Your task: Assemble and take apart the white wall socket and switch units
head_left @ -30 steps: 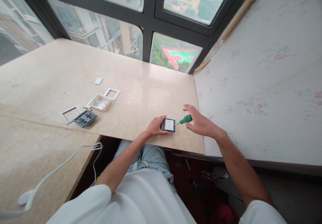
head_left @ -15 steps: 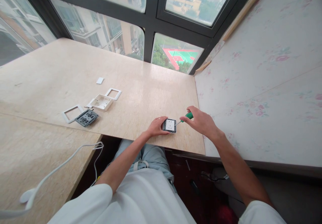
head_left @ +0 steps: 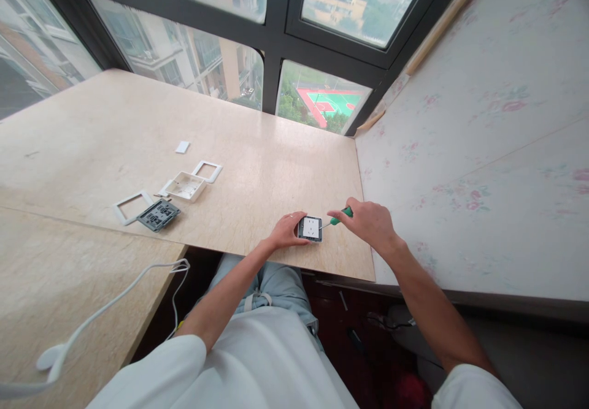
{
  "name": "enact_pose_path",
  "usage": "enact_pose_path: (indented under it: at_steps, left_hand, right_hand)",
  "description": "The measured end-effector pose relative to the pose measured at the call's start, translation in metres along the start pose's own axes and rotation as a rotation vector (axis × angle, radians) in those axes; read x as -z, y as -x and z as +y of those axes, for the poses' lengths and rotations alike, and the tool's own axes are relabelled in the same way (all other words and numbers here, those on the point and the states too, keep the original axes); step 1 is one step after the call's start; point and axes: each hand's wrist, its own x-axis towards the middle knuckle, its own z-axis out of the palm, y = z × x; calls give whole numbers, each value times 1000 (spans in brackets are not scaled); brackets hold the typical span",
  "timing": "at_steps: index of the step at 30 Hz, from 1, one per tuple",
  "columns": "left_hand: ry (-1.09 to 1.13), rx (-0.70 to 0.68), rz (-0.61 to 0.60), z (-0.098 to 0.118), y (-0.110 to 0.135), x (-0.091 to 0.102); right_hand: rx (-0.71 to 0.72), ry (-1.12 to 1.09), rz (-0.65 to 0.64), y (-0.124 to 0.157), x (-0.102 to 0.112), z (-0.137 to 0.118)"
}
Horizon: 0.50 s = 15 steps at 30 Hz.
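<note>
Watching remotely, I see the left hand (head_left: 284, 232) pinching the socket (head_left: 311, 229), the right hand (head_left: 372, 221) gripping the screwdriver (head_left: 341, 216) aimed at the socket's right edge.

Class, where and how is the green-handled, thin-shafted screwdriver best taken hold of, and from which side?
Probably by its thick green handle, from the right, where the right hand grips it: its thin shaft points left to the white-faced, grey-bordered square socket, leaving the wider end on the right, away from the left hand.
</note>
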Motion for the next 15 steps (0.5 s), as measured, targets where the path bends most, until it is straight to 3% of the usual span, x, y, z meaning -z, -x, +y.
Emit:
enact_pose_path:
  at_steps: [6, 12, 15]
  left_hand:
    - [-1, -12, 8, 0, 0, 0]
    - [-2, -16, 14, 0, 0, 0]
    - [-4, -20, 8, 0, 0, 0]
  right_hand:
    - [170, -333, -88, 6, 7, 9]
    - [297, -559, -139, 6, -2, 17]
    - [360, -596, -82, 0, -7, 14]
